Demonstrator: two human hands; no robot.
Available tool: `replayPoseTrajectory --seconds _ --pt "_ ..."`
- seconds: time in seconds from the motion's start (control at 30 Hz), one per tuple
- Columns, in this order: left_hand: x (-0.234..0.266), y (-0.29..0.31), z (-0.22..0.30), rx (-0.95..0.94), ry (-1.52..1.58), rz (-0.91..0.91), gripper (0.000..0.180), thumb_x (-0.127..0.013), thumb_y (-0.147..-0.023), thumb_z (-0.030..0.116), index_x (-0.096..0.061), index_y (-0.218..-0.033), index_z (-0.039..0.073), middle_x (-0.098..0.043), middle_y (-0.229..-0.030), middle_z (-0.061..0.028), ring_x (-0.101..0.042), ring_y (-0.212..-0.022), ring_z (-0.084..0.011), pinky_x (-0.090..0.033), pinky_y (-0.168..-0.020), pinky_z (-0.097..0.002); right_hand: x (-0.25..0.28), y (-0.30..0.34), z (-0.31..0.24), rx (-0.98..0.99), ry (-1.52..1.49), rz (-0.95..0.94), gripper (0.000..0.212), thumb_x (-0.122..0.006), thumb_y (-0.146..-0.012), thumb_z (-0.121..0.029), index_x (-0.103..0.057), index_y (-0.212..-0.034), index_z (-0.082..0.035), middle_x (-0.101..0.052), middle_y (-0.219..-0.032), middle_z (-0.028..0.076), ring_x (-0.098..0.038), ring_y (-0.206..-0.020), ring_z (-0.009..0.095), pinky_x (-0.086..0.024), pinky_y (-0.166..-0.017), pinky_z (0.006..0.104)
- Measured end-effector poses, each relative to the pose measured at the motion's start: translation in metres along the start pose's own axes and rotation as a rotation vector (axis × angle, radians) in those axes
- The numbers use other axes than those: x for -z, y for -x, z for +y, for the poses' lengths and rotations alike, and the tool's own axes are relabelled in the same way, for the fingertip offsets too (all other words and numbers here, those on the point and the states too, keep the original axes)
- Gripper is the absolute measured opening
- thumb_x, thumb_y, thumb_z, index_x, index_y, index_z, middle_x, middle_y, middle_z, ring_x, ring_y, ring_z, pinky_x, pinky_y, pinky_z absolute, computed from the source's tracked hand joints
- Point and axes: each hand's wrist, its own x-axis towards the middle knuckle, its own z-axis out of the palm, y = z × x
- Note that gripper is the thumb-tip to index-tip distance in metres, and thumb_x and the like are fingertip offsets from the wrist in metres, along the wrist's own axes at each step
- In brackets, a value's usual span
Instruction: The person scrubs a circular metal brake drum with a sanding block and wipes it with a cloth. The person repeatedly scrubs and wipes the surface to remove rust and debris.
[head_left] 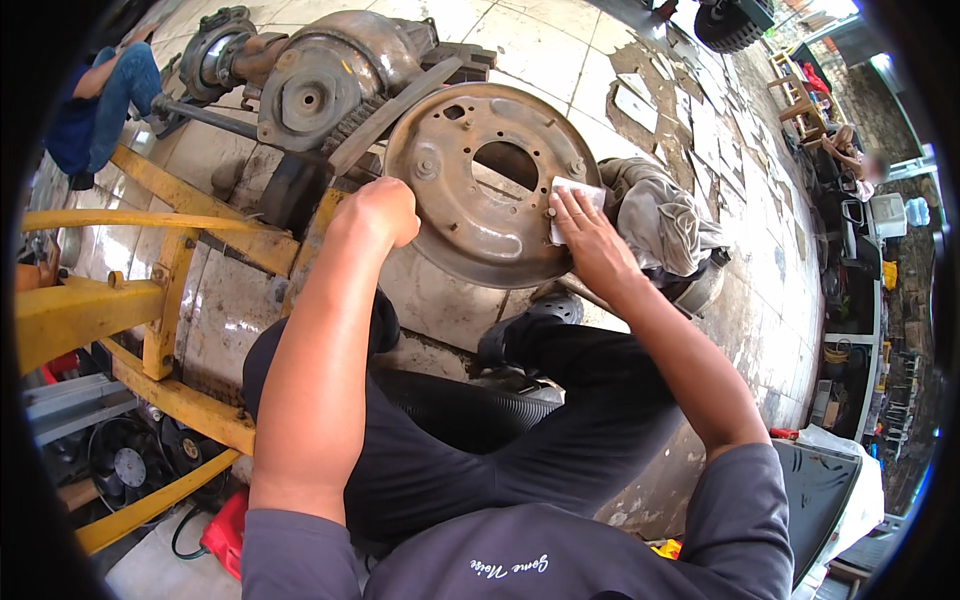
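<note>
A round, rusty brown brake backing plate (450,215) stands tilted in front of me, with a large centre opening and several small holes. My left hand (385,210) is closed at its left rim; the fingertips are hidden behind the wrist and knuckles. My right hand (592,232) presses a white folded sheet (573,190) against the plate's right side, fingers laid along it. Whether the sheet is cloth or abrasive paper I cannot tell. Against the plate's right edge bunches a grey-beige cloth (655,215).
Behind the plate lies a rusty axle housing (345,65). A yellow metal frame (90,315) stands at my left, above a black fan (125,467). Broken tiles (635,100) lie on the floor ahead. People sit at far left and far right. A grey case (815,490) is at lower right.
</note>
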Motion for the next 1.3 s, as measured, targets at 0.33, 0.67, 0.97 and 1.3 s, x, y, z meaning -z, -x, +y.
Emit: replayPoseTrajectory --seconds 0.33,0.67,0.97,1.3 --pt "0.003 0.003 0.002 0.003 0.014 0.000 0.046 -0.064 -0.093 0.030 -0.062 -0.119 -0.008 -0.058 -0.131 -0.0238 -0.056 -0.122 -0.0379 -0.046 -0.104 -0.0422 0.004 -0.001 0.001 -0.002 -0.032 0.009 0.059 -0.043 -0.089 0.002 -0.033 -0.147 0.006 -0.034 -0.154 0.023 -0.033 -0.143 0.038 -0.029 -0.118 0.0439" --pt "0.004 0.002 0.003 0.016 0.003 -0.017 0.047 -0.063 -0.094 0.031 -0.062 -0.118 -0.009 -0.058 -0.130 -0.0243 -0.056 -0.122 -0.0376 -0.047 -0.103 -0.0428 0.007 -0.005 -0.001 0.002 -0.092 0.042 0.066 -0.051 -0.081 0.008 -0.035 -0.145 0.006 -0.035 -0.153 0.024 -0.032 -0.143 0.037 -0.030 -0.117 0.0434" --pt "-0.002 -0.001 -0.001 -0.013 0.003 0.035 0.044 -0.064 -0.093 0.031 -0.064 -0.114 -0.008 -0.060 -0.127 -0.0248 -0.058 -0.118 -0.0382 -0.048 -0.101 -0.0430 0.005 -0.002 0.009 0.069 -0.139 0.054 0.069 -0.052 -0.078 0.010 -0.037 -0.146 0.003 -0.036 -0.153 0.023 -0.031 -0.144 0.037 -0.029 -0.118 0.0440" --pt "0.001 -0.001 -0.001 -0.005 0.007 -0.005 0.046 -0.064 -0.093 0.031 -0.063 -0.118 -0.008 -0.059 -0.129 -0.0254 -0.057 -0.121 -0.0384 -0.047 -0.103 -0.0431 0.009 -0.009 0.001 0.040 -0.124 0.055 0.068 -0.051 -0.079 0.010 -0.037 -0.145 0.004 -0.036 -0.152 0.022 -0.031 -0.144 0.036 -0.030 -0.118 0.0435"
